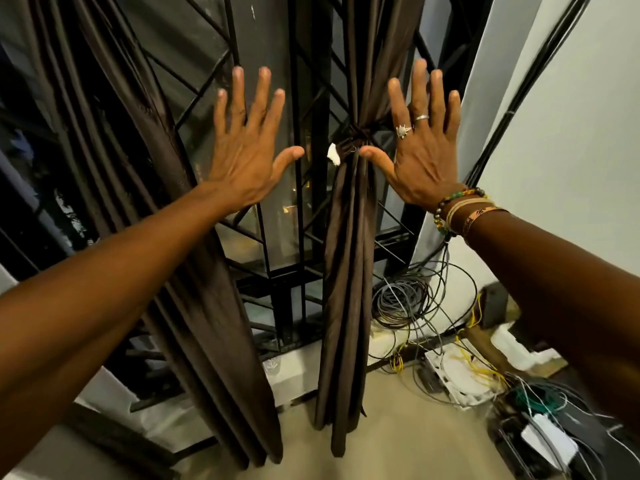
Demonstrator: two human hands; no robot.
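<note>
Silver rings (403,130) mark the straight, splayed fingers (420,88) of the right hand (424,157), its thumb just beside the knot (356,140) that cinches the tied curtain (346,271) at mid-height. The left hand (246,154) is raised likewise, flat and holding nothing, before the loose curtain (194,271). Whether either palm touches cloth cannot be told. Undoing the tie looks the job in hand; it would go best with one hand steadying the gathered folds below the knot while the other eases the loop free without tugging. Behind stands a black window grille (298,98); cables (401,303) coil on the floor (398,445) at right.
</note>
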